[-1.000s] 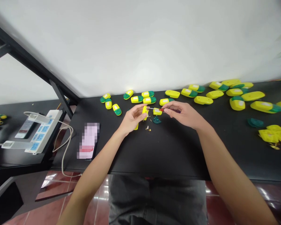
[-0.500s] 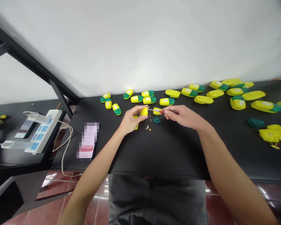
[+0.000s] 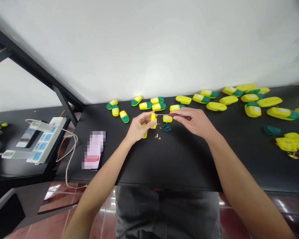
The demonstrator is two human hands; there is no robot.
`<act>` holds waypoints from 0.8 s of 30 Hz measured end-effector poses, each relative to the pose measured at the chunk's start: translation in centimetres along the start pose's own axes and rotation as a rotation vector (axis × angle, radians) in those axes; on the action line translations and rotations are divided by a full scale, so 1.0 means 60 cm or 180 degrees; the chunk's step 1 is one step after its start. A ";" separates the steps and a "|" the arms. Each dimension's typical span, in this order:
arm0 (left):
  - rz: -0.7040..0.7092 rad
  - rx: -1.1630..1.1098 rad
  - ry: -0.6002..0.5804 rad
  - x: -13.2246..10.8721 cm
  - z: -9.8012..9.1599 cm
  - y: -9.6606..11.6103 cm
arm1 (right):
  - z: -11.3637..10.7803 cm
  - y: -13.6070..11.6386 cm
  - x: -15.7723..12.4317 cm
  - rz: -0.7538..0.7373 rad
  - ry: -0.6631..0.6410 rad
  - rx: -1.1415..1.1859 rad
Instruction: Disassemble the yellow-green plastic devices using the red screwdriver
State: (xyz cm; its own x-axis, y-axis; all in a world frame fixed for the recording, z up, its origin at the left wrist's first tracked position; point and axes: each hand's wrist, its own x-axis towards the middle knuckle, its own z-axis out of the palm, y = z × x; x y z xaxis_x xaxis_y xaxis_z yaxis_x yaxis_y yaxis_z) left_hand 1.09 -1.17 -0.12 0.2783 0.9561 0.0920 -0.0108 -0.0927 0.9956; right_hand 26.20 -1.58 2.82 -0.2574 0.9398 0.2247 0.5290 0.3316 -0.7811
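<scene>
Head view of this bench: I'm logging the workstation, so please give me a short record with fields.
left hand: holds a yellow casing
right hand: holds a screwdriver, its tip at the casing's upper end
beside the hands: yellow piece, green piece, small metal parts
surface: black table
farther along: yellow-and-green cases
left of the hands: phone, screen blurred
next table: power strip
</scene>
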 end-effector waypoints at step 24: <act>0.0150 0.0271 -0.0050 0.003 -0.006 -0.005 | -0.002 0.002 -0.001 0.0138 -0.0418 -0.0270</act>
State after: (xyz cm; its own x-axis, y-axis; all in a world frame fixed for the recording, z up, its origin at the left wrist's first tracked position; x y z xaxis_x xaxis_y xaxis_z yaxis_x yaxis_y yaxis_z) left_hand 0.82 -0.88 -0.43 0.2944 0.9457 0.1377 0.0574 -0.1613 0.9852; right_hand 26.39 -1.57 2.82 -0.3336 0.9363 0.1094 0.6068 0.3021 -0.7352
